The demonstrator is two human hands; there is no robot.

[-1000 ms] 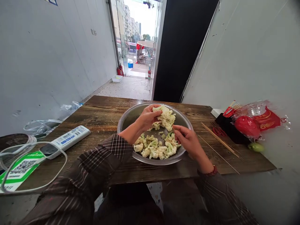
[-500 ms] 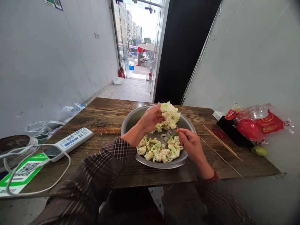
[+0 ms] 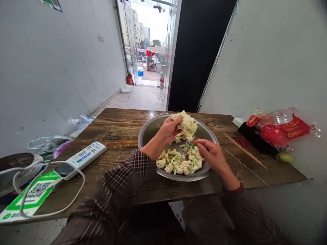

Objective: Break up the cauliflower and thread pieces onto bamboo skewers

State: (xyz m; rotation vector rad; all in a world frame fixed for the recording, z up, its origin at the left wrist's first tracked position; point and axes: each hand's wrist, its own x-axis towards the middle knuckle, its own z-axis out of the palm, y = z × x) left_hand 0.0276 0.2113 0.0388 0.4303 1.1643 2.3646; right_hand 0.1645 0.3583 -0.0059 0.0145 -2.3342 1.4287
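My left hand (image 3: 167, 132) is closed around a cluster of pale cauliflower (image 3: 188, 126), held above a wide metal basin (image 3: 146, 131). Between the pinched fingers of my right hand (image 3: 211, 153) is a thin wooden skewer (image 3: 196, 137), whose tip reaches the underside of the cauliflower; how deep it goes is hidden. Loose cauliflower florets (image 3: 177, 163) lie in the near half of the basin. A small green leafy bit (image 3: 192, 146) shows by my right fingertips.
Several bare skewers (image 3: 245, 151) lie on the wooden table (image 3: 120, 126) at the right, near red-handled scissors (image 3: 242, 142). A black box (image 3: 252, 139) holds red-wrapped sticks, with red plastic packaging (image 3: 274, 136) beside it. At the left are a white device (image 3: 88, 156), a looped cable (image 3: 79, 197) and a green QR card (image 3: 33, 194).
The view has shifted slightly, so the basin and both hands appear further right. My left hand has turned a little around the cauliflower; the right hand keeps its pinch on the skewer.
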